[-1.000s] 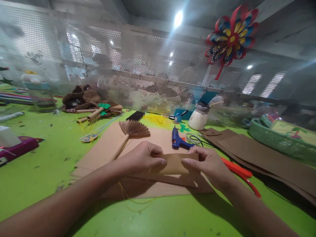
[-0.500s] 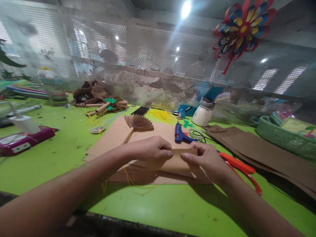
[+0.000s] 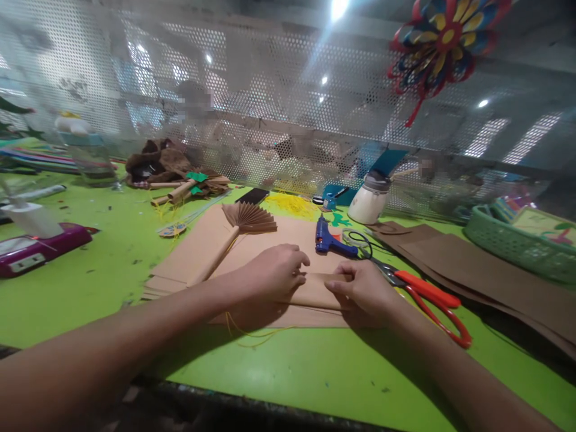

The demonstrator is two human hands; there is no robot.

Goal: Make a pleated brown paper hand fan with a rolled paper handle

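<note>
A small piece of brown paper point(image 3: 312, 293), with a rolled or folded front edge, lies low over a stack of brown paper sheets point(image 3: 256, 255). My right hand point(image 3: 362, 287) pinches its right end between thumb and fingers. At the left end, my left hand point(image 3: 276, 273) hovers with curled fingers and a gap between thumb and forefinger. Beyond it on the stack rests a pleated paper fan point(image 3: 249, 217) on a rolled paper stick point(image 3: 218, 255). A blue glue gun point(image 3: 330, 239) lies just behind my right hand. Orange-handled scissors point(image 3: 432, 294) sit to its right.
The green table point(image 3: 216, 366) holds a purple power strip point(image 3: 49, 249) at left. Large brown sheets point(image 3: 472, 261) and a green basket point(image 3: 517, 246) are on the right. A phone point(image 3: 252, 196), yellow shreds point(image 3: 292, 206) and a white bottle point(image 3: 369, 201) stand or lie toward the perforated screen.
My left thumb and forefinger have come apart from their hold on the paper's left end. The paper has tipped down lower toward the stack, with my right hand still on it.
</note>
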